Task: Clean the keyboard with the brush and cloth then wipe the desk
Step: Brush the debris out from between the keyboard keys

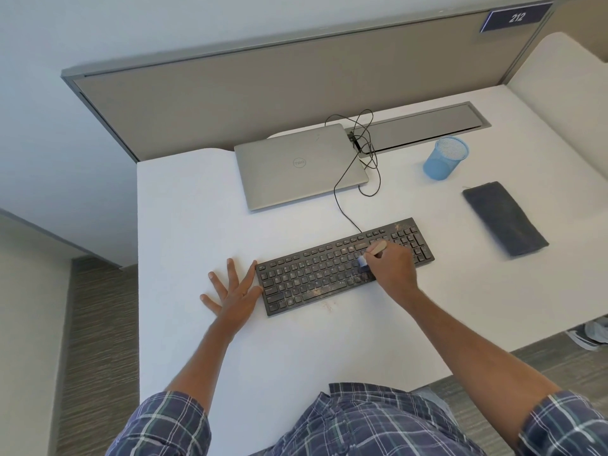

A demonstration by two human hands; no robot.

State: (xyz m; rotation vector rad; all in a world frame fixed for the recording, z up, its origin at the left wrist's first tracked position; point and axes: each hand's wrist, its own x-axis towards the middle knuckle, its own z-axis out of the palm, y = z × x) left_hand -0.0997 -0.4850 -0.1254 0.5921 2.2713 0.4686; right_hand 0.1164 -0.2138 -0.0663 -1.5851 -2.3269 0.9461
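A black keyboard (322,274) lies on the white desk (197,209), dusted with brownish crumbs near its front edge and top right corner. My right hand (393,269) grips a small brush (370,256) with a pale wooden handle, its bristles down on the keys right of the keyboard's middle. My left hand (232,289) rests flat on the desk with fingers spread, touching the keyboard's left end. A folded dark grey cloth (505,222) lies on the desk to the right, apart from both hands.
A shut silver laptop (296,166) sits behind the keyboard, with a black cable (342,205) looping from it to the keyboard. A blue mesh cup (445,158) stands at the back right. A grey partition (263,93) bounds the desk's far edge. Some crumbs (327,306) lie before the keyboard.
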